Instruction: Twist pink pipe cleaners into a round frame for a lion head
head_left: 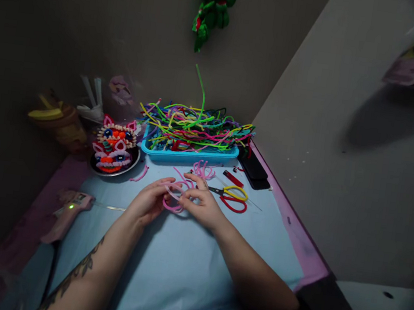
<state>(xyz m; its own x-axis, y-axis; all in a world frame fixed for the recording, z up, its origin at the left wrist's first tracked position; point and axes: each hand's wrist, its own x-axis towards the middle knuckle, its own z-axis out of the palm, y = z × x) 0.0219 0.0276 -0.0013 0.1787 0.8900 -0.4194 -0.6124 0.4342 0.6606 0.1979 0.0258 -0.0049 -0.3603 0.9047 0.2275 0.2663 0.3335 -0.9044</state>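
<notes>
over blue cloth (pixel 175 278), our left hand (pixel 149 200) and right hand (pixel 205 206) pinch looped pink stems (pixel 174 208) — uneven pulling could kink them.

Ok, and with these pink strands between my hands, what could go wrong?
The pink glue gun shows a lit green light, so it may be hot if your left hand brushes it. The scissors with yellow and red handles lie blades toward your right hand and could nick it. The multicoloured fuzzy strands heaped above the blue plastic tray might spill.
</notes>
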